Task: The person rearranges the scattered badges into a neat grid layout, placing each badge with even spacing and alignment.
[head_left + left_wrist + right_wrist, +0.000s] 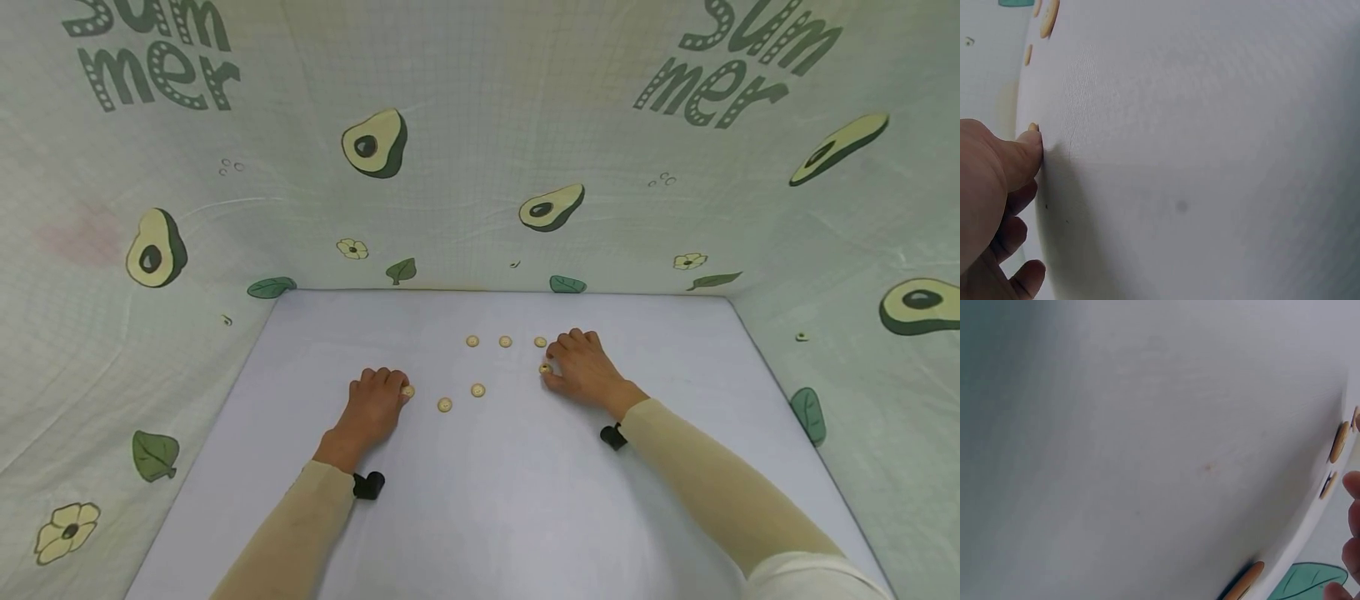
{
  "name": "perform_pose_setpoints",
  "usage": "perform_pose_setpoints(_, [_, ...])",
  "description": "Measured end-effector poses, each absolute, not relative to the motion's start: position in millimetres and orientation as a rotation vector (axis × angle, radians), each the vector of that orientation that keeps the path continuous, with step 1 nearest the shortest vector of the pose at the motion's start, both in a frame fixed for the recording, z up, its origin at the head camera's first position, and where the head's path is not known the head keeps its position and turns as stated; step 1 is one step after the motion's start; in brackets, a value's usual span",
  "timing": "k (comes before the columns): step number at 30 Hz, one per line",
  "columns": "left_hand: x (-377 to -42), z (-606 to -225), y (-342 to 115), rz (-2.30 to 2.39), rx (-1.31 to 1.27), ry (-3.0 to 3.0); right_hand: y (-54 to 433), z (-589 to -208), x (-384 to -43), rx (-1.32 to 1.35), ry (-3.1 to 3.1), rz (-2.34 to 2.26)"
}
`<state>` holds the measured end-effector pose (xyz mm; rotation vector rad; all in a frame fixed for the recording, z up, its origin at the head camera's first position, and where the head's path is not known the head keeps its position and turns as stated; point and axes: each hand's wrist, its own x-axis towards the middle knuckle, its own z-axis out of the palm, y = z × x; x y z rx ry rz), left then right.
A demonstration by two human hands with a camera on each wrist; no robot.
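Observation:
Several round, pale wooden buttons lie on the white table. My left hand [375,404] is at the left end of the lower row, its thumb and forefinger pinching a button [408,391]. In the left wrist view the edge of that button [1033,127] shows past the thumb tip. To its right lie a second button [445,405] and a third [478,390]. My right hand [585,371] holds a button [545,367] between thumb and forefinger tips. Just beyond that forefinger is another button [540,342], the right end of the far row.
Two more buttons of the far row, the middle one [506,342] and the left one [472,341], lie near the table's back. A pale cloth [465,242] printed with avocados and leaves hangs around the table [480,508]. Black wrist cameras sit under both sleeves.

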<state>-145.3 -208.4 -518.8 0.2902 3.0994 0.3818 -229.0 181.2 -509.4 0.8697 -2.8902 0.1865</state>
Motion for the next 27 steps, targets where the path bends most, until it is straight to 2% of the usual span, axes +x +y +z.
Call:
perform_pose_setpoints(16, [-146.5,-522.3,-209.7,0.301,0.37,3.15,170.8,-510.8,-230.7,0.846,-2.819,0.217])
perform_pose_setpoints(27, [-146.4,-522.3,-208.1,0.331,0.312,3.11,137.5,-509.2,-225.4,0.871,-2.796,0.251])
